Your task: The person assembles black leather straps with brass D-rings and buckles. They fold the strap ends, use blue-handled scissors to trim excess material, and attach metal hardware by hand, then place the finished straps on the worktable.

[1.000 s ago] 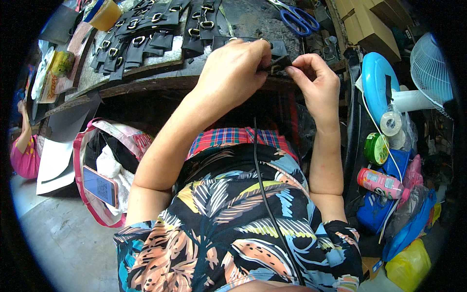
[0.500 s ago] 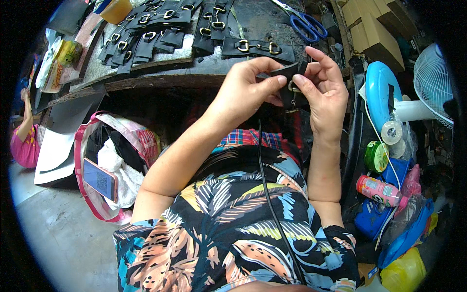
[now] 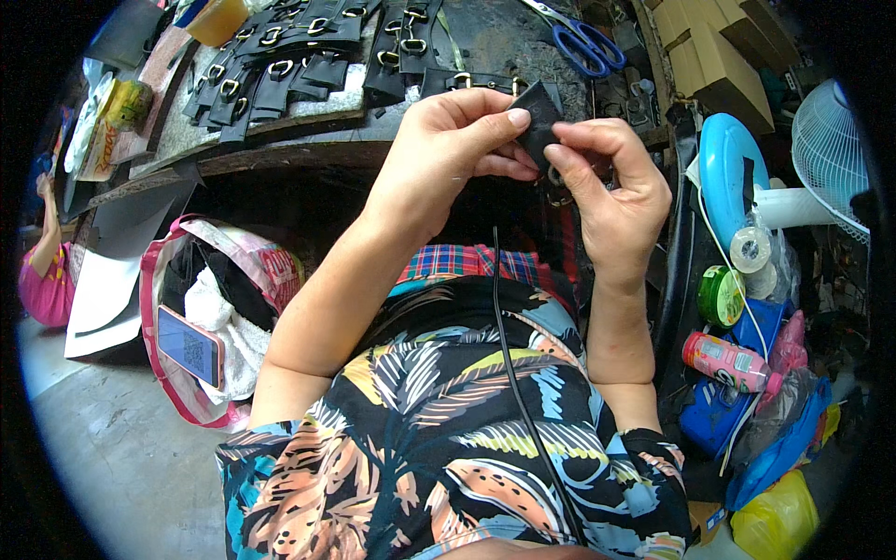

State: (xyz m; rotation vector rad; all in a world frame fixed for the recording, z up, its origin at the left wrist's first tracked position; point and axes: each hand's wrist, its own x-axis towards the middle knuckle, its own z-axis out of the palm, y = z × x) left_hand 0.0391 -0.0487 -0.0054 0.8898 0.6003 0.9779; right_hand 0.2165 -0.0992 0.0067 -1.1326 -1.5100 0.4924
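Between my hands, just off the workbench's front edge, is a black leather strap piece (image 3: 539, 126). My left hand (image 3: 457, 140) pinches it with the thumb lying on its face. The fingertips of my right hand (image 3: 611, 177) close on its right side, where a metal ring partly shows below. Much of the piece's lower part is hidden by fingers and shadow. Behind it on the bench lies another black strap (image 3: 443, 82) with gold-coloured D-rings, partly covered by my left hand. More black straps with such rings (image 3: 280, 68) lie overlapping on a light board at the left.
Blue-handled scissors (image 3: 583, 49) lie on the workbench (image 3: 504, 47). Cardboard boxes (image 3: 728, 75) and a fan (image 3: 831, 159) are at the right, above a pink bottle (image 3: 728, 362) and bags. A bag (image 3: 159, 345) with a phone (image 3: 190, 345) sits at left; another person's arm (image 3: 49, 224) shows beyond.
The leather piece has turned, with its plain corner now pointing up and its ring less visible. My left hand has shifted left and up; my right fingers have curled in.
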